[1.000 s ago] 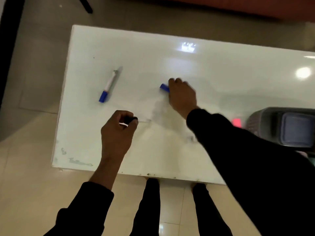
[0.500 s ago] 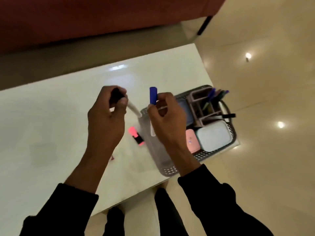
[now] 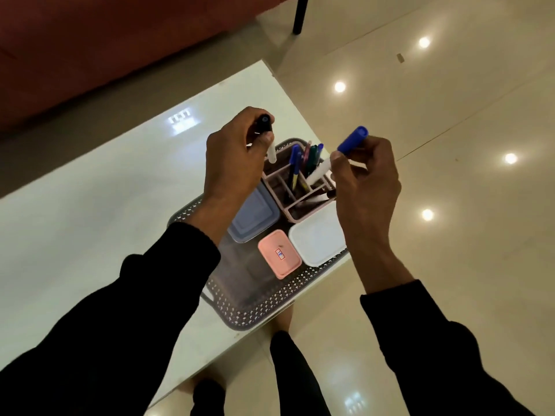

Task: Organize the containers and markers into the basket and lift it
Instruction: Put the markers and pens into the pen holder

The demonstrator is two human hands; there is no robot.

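Both hands hover over the grey basket [image 3: 258, 307] at the bench [image 3: 90, 223] corner. The left hand [image 3: 234, 163] has its fingers wrapped around a black-capped marker [image 3: 267, 136], held upright; the right hand [image 3: 366, 178] pinches a blue-capped marker [image 3: 345, 151] — tilted, white end toward the pink pen holder [image 3: 303, 202]. Inside the basket lie three lidded containers — blue [image 3: 255, 217], pink [image 3: 279, 255], white [image 3: 318, 235].

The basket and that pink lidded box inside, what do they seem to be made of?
The basket looks like moulded grey plastic, judging by its regular perforated wall. The pink box seems to be smooth matte plastic with rounded corners and a small label, though that is only its look.
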